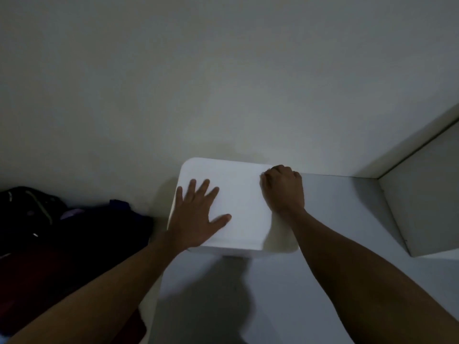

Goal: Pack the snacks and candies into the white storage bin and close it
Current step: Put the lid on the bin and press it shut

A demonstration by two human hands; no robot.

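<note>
Under the left grip (196,219) lies the lid (238,192) of the white storage bin (278,242), set flat on the bin so that it is closed. This grip is a bare hand with its fingers straight and spread, palm down on the near left part of the lid, holding nothing. Just to its right, at the lid's far right corner, the right grip (283,189) has its fingers curled into a fist that rests on the lid, and nothing shows inside it. Below both forearms the bin stands on a pale desk (335,219), which stretches on to the right of the right grip as far as an upright white panel (422,194). Beyond both grips rises a plain wall (223,83), with the bin close against it. Well to the left of the left grip, lower than the desk, lies a heap of dark cloth (74,232), too dim to make out.
</note>
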